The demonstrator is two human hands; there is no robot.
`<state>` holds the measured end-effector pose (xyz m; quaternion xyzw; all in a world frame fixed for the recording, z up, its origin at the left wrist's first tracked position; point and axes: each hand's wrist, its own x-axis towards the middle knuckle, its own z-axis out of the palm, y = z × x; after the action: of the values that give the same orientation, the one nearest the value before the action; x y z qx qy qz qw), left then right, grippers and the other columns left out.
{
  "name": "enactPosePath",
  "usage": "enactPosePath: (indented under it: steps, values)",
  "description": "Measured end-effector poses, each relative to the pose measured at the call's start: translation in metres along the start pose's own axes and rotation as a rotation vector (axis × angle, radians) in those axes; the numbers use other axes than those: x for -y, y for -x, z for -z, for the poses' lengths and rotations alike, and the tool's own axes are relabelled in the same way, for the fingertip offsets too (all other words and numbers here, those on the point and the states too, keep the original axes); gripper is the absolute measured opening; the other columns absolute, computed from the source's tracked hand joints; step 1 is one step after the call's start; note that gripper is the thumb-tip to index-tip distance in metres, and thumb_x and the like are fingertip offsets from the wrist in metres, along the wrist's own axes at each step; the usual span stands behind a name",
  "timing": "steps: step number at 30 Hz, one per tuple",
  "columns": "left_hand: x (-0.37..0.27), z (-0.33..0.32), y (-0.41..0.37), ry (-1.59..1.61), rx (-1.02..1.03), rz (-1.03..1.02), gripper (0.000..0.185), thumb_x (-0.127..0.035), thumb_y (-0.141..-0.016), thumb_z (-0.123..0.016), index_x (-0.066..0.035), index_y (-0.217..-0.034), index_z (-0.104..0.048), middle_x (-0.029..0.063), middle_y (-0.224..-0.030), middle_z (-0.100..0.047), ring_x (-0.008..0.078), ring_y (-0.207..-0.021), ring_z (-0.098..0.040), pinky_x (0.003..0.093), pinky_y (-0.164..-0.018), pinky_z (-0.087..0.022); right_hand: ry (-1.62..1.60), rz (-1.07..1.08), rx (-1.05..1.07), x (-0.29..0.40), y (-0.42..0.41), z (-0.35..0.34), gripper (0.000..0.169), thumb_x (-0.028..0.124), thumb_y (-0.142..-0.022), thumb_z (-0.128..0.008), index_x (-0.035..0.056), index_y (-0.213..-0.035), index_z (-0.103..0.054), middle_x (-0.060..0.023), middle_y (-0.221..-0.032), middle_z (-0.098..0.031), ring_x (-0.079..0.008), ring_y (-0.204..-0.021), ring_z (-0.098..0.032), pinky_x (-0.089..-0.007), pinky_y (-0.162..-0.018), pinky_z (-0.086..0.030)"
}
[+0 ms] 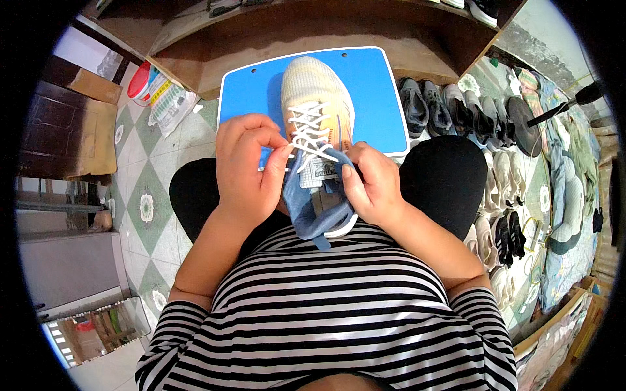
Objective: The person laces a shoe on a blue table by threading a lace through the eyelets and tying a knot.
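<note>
A cream-to-orange knit sneaker (315,80) with a blue padded collar rests on a blue stool top (376,97) with a white rim, its toe pointing away from me. White shoelaces (309,128) criss-cross over its tongue, which bears a label with writing. My left hand (249,166) pinches a lace between thumb and forefinger at the left side of the upper eyelets. On the opposite side, my right hand (374,183) grips the collar near the top eyelets, thumb on the collar. The heel end overhangs the stool towards my striped shirt.
Beyond the stool stands a wooden shelf (303,61). Several pairs of shoes (430,110) line the tiled floor at right, near a blue cloth (562,273). A red-lidded bucket (139,85) and a white printed bag (171,105) sit at left. My knees flank the stool.
</note>
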<state>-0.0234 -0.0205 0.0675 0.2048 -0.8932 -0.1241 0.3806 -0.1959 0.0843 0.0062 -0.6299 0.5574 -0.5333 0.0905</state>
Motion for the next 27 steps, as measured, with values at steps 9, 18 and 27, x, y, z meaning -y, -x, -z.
enactPosePath:
  steps: [9, 18, 27]
  values:
    - [-0.021, -0.018, -0.006, -0.068, 0.161, -0.191, 0.025, -0.013, -0.069, -0.072, -0.008, -0.092, -0.063, 0.0134, -0.117, -0.055, 0.0371, -0.112, -0.048, 0.0469, -0.095, -0.036, -0.027, -0.016, -0.033, -0.007, 0.005, -0.005, 0.008, 0.01, -0.08, -0.058, 0.004, -0.084, -0.054, -0.0138, -0.08, -0.059, -0.034, -0.07, -0.059, -0.0407, -0.061, -0.047]
    - [-0.004, -0.004, 0.0, 0.754, -0.091, 0.08, 0.012, -0.015, -0.096, -0.047, -0.004, -0.097, -0.049, 0.0135, -0.091, -0.06, 0.0249, -0.089, -0.055, 0.0423, -0.089, -0.041, -0.036, -0.018, -0.009, -0.002, 0.003, -0.002, 0.008, 0.01, -0.081, -0.058, 0.0049, -0.08, -0.052, -0.0124, -0.076, -0.056, -0.0336, -0.068, -0.057, -0.0398, -0.06, -0.046]
    - [-0.017, -0.01, -0.004, -0.015, 0.279, -0.089, 0.01, -0.013, -0.075, -0.07, -0.008, -0.08, -0.062, 0.0059, -0.078, -0.058, 0.0275, -0.073, -0.055, 0.0391, -0.065, -0.042, -0.032, 0.009, -0.045, -0.006, 0.005, -0.004, 0.008, 0.01, -0.08, -0.058, 0.0043, -0.081, -0.052, -0.0124, -0.076, -0.057, -0.0336, -0.067, -0.058, -0.0401, -0.06, -0.047]
